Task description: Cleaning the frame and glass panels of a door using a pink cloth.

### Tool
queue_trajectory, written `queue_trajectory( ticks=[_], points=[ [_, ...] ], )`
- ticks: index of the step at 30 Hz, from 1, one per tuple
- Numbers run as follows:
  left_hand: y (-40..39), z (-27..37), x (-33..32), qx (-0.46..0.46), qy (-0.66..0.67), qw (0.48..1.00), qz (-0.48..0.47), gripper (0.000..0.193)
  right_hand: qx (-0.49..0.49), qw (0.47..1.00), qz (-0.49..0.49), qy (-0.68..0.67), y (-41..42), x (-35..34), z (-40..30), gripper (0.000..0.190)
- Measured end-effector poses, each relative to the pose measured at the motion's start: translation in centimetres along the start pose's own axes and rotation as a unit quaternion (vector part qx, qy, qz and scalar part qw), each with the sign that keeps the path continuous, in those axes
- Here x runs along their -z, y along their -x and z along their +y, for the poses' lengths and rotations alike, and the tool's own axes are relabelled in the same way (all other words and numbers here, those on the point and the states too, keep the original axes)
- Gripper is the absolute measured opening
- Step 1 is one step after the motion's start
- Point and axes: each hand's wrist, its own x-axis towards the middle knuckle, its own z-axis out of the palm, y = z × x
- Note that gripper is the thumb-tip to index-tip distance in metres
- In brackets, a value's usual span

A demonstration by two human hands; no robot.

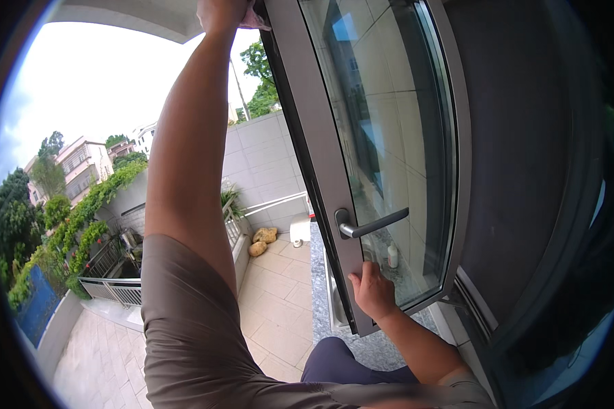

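An open window sash (317, 128) with a grey metal frame and a glass pane (389, 128) stands before me, tilted in view. Raised to the picture's top edge, my left hand (222, 15) holds a pink cloth (255, 18) against the upper outer edge of the frame; its fingers are mostly hidden. Below the dark lever handle (373, 224), my right hand (374, 290) grips the lower part of the frame's side, with the thumb on the frame and the curled fingers by the glass.
Beneath the sash runs a speckled stone counter (320, 286) with a metal sink (337, 301). A white bottle (392, 255) shows through the glass. Rocks (264, 235) lie on the tiled patio by a low wall. A metal railing (112, 291) is at left, a dark panel (517, 153) at right.
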Motion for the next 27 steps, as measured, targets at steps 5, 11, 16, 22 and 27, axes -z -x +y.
queue_trajectory(
  ticks=[5,11,16,22,27],
  points=[
    [4.2,-1.2,-3.9,-0.007,-0.074,0.997,0.0,0.037,-0.02,0.999,-0.031,0.012,-0.5,0.1,0.7,0.035],
    [17.2,-3.4,-3.0,-0.019,0.161,0.987,0.006,0.042,-0.014,1.0,-0.001,0.006,-0.5,-0.5,1.0,0.036],
    [31.1,-5.3,0.2,-0.112,0.038,0.993,-0.01,0.055,-0.011,1.0,-0.008,-0.009,-0.2,-0.8,0.3,0.035],
    [43.4,-4.8,5.2,-0.06,0.109,0.982,-0.141,0.063,-0.006,1.0,0.013,0.014,0.4,-1.1,0.1,0.032],
    [32.6,-5.9,3.4,0.063,0.134,0.981,-0.125,0.049,-0.053,0.997,-0.044,0.042,-1.0,0.2,-0.4,0.037]
  ],
)
